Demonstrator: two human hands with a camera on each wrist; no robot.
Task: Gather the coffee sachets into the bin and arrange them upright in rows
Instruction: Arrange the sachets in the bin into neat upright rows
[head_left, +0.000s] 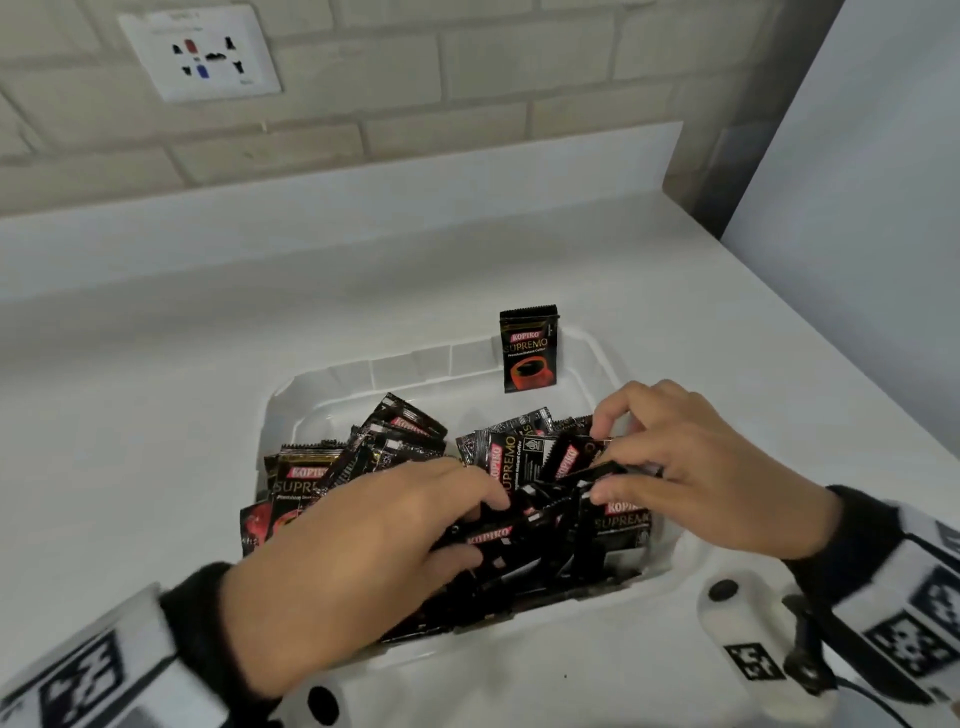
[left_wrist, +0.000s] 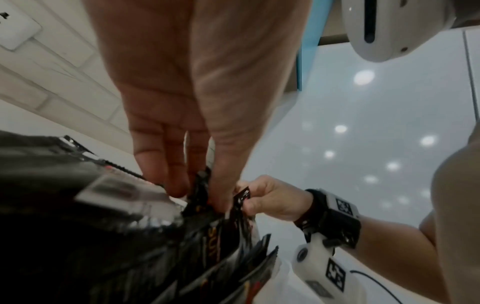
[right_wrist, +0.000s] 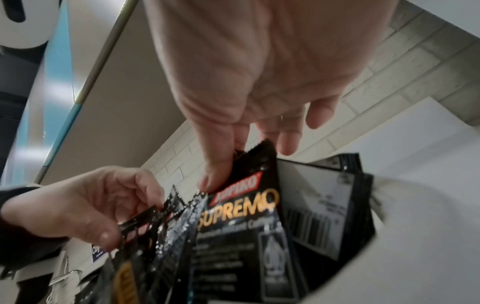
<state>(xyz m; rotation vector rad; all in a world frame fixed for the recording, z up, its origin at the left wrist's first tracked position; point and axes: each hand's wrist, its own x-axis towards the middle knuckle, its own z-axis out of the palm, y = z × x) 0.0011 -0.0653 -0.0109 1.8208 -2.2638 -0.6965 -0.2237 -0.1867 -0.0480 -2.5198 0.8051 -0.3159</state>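
A white bin on the counter holds several black Kopiko Supremo coffee sachets in a loose heap. One sachet stands upright against the bin's far wall. My left hand reaches into the heap and grips sachets by their top edges. My right hand pinches a sachet between thumb and fingers at the heap's right side. Both hands are close together over the bin's near half. The bin's floor under the heap is hidden.
The white counter runs back to a raised ledge and a brick wall with a socket plate. A white panel stands at the right. The wrist camera mounts hang near the counter's front edge.
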